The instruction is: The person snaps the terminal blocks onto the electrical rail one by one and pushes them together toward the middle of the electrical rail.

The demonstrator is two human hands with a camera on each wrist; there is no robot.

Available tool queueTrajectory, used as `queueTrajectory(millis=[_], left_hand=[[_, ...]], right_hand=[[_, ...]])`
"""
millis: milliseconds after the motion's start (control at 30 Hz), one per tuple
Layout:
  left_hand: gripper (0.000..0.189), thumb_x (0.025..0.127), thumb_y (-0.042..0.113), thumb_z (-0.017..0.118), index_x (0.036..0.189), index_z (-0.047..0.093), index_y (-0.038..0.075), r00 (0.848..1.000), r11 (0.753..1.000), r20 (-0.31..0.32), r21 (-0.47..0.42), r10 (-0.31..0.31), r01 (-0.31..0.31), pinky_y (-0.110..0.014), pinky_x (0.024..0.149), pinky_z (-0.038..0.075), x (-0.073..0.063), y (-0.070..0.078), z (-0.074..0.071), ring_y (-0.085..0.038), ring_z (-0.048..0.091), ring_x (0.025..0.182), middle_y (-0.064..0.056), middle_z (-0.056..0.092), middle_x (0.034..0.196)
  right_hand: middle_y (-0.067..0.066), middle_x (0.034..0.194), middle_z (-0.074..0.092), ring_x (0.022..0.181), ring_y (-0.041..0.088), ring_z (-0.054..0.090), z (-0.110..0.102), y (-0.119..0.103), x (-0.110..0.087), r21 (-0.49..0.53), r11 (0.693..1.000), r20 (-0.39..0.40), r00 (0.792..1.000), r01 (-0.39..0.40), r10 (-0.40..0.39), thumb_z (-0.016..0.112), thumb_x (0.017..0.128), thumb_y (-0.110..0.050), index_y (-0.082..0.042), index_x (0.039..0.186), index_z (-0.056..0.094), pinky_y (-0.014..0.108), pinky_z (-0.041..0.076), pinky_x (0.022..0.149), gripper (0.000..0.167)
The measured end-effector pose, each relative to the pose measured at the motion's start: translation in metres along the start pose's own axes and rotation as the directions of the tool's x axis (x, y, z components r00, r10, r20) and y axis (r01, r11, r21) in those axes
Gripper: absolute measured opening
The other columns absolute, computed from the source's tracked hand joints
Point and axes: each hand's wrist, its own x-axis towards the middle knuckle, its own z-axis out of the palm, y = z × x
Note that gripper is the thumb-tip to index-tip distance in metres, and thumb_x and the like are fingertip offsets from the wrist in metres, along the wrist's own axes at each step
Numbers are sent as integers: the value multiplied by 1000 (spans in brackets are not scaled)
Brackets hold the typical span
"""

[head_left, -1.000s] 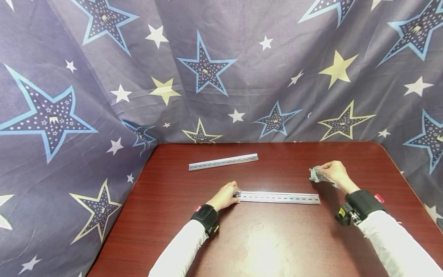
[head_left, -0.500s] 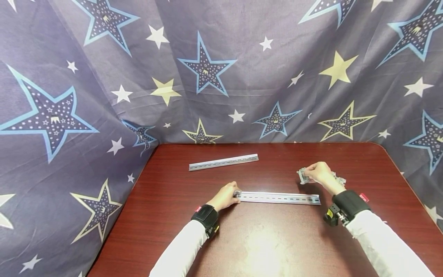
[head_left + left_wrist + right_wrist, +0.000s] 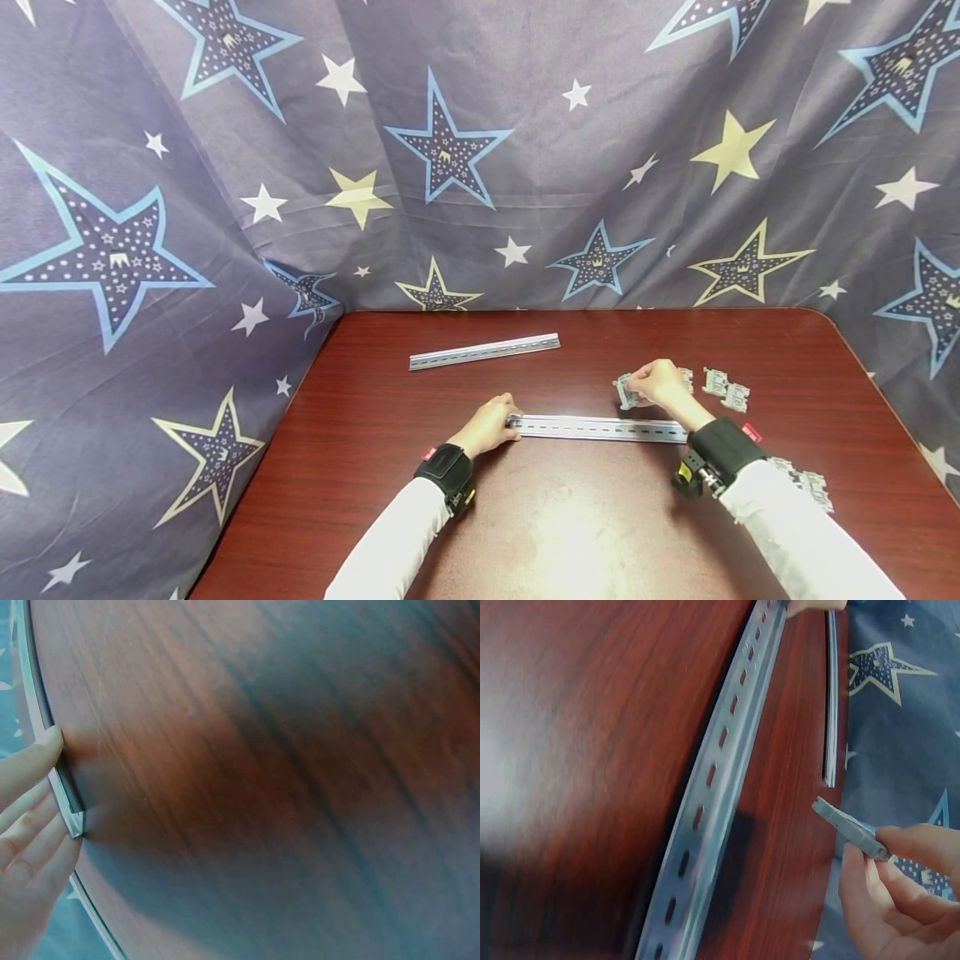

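A slotted metal DIN rail (image 3: 600, 427) lies crosswise on the table, its left end gripped between the thumb and fingers of my left hand (image 3: 487, 427). The left wrist view shows that hand (image 3: 34, 832) at the rail's end (image 3: 71, 802). Just beyond the rail's right part, my right hand (image 3: 663, 385) pinches a thin grey terminal block (image 3: 626, 392). In the right wrist view, this terminal block (image 3: 851, 829) sits between thumb and fingertips, apart from the slotted rail (image 3: 712, 780).
A second, shorter-looking rail (image 3: 484, 352) lies slanted at the back left. Several more grey terminal blocks (image 3: 726, 389) lie to the right, with others (image 3: 813, 487) partly behind my right sleeve. A star-patterned cloth (image 3: 525, 167) hangs behind the table.
My right hand has moved left with the terminal block, toward the rail, uncovering the blocks lying on the right. The left hand and rail have stayed in place.
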Motion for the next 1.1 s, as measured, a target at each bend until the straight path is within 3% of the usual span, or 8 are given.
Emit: queueTrajectory(millis=[133, 267, 533, 800, 1100], left_hand=[[20, 67, 13, 74, 85, 68, 7, 1000, 1000, 3, -10, -12, 12, -28, 67, 39, 0, 0, 0, -17, 50, 74, -5, 52, 80], [21, 67, 13, 74, 86, 68, 6, 1000, 1000, 1, -15, -14, 14, -28, 68, 40, 0, 0, 0, -17, 50, 75, -5, 52, 80], [21, 66, 12, 74, 86, 69, 7, 1000, 999, -1, -25, -20, 20, -28, 67, 39, 0, 0, 0, -17, 49, 74, -5, 51, 79], [22, 66, 12, 74, 86, 69, 7, 999, 999, -5, -37, -34, 34, -28, 67, 40, 0, -1, 0, -16, 49, 73, -5, 51, 78], [21, 66, 12, 74, 85, 69, 8, 1000, 999, -5, -34, -29, 29, -29, 68, 40, 1, -1, 1, -17, 49, 74, -4, 51, 79]], right_hand=[[4, 54, 57, 52, 18, 62, 10, -4, -4, -79, 997, -20, 999, 23, -25, 58, 72, -1, 12, 80, 64, 27, 49, 52, 17], [6, 56, 60, 51, 16, 61, 20, -9, -9, -138, 990, -37, 998, 37, -42, 59, 70, -4, 8, 75, 66, 23, 44, 51, 14], [5, 57, 61, 47, 7, 50, 42, -18, -16, -136, 990, -48, 998, 43, -50, 59, 68, -4, 5, 72, 67, 23, 39, 52, 14], [9, 60, 64, 47, 12, 56, 62, -21, -19, -118, 993, -91, 996, -11, 1, 59, 66, -5, 3, 73, 67, 24, 41, 50, 14], [6, 57, 61, 50, 12, 54, 84, -20, -23, -134, 991, -133, 991, -7, -11, 61, 62, -6, 0, 67, 65, 30, 45, 59, 9]])
